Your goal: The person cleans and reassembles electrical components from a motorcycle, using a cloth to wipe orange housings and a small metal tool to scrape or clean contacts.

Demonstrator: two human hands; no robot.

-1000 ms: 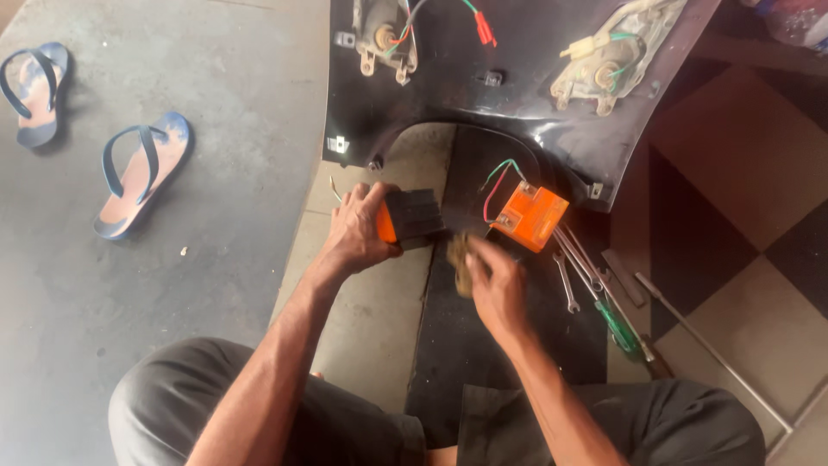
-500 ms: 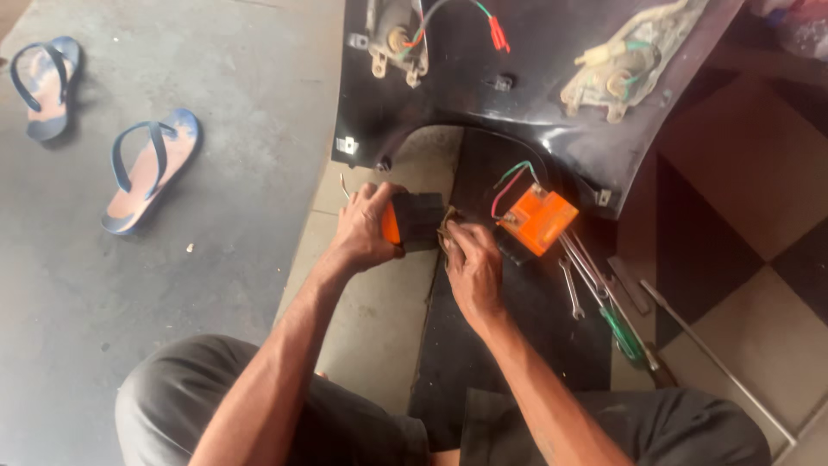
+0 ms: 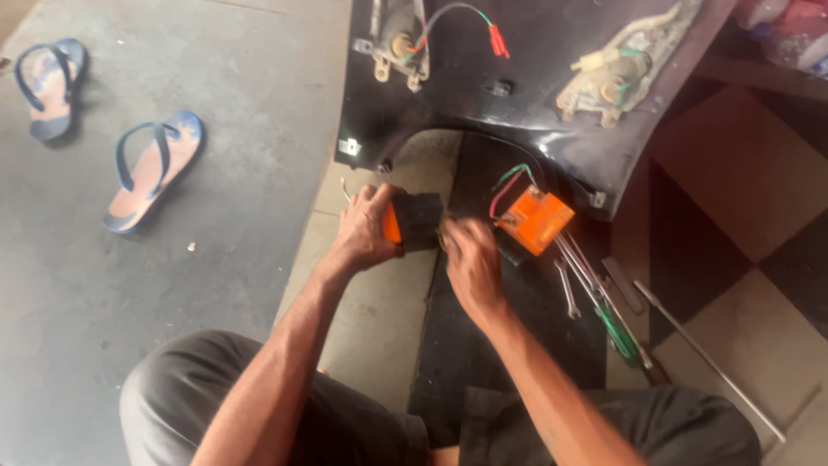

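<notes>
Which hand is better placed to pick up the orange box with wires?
The right hand, probably. It lies beside the orange box, almost touching it, and looks free. The left hand is farther away and already grips a black part.

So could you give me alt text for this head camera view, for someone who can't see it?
Seen from above, a seated person's left hand grips a small black and orange box while the right hand works at its edge. An orange wired unit, wrenches, a black vehicle panel and blue sandals lie on the floor around them.
</notes>
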